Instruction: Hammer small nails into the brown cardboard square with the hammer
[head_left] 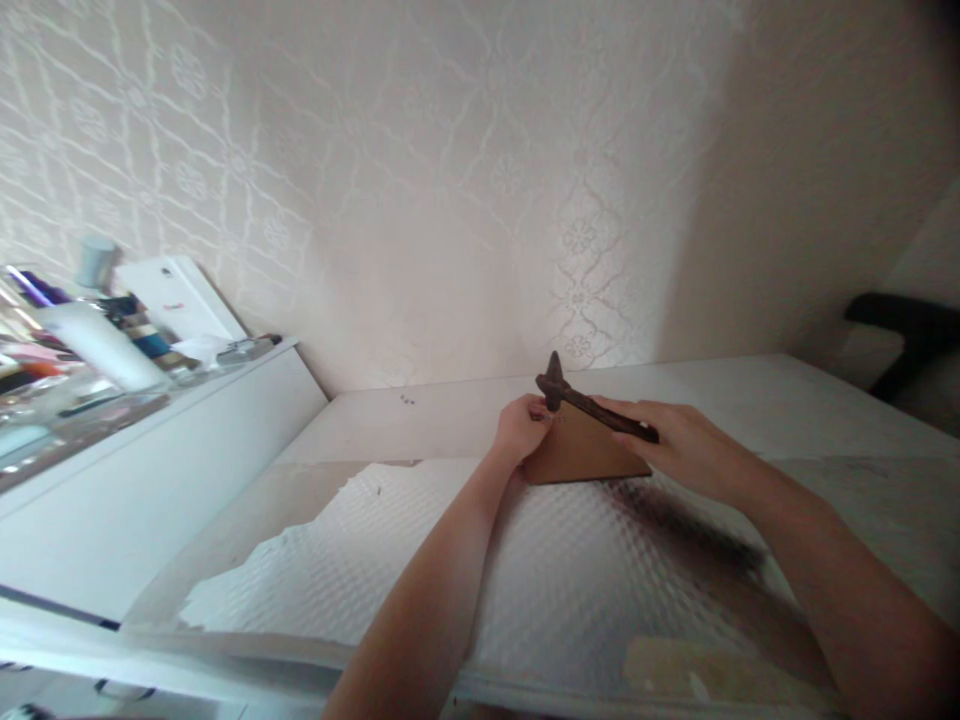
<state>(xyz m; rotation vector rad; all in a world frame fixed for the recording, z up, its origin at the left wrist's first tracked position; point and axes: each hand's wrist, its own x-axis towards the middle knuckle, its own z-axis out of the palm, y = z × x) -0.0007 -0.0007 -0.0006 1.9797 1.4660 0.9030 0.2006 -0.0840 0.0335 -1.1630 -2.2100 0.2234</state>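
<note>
A hammer [553,385] with a dark, rusty-looking head and a dark handle is gripped in my right hand [671,440], closed round the handle's end. Its head is over the far left part of a thin brown board [581,455], right by my left fingers. My left hand [523,428] rests at the board's left edge with its fingers pinched together; what lies between them is too small to make out. A few tiny dark specks show on the board beside those fingertips.
Under the board lies a white quilted sheet [337,550] with a torn left edge, on a white tabletop [450,420]. Small metal bits [407,400] lie near the wall. A white cabinet [165,480] crowded with bottles stands left; a black chair part [900,330] is at right.
</note>
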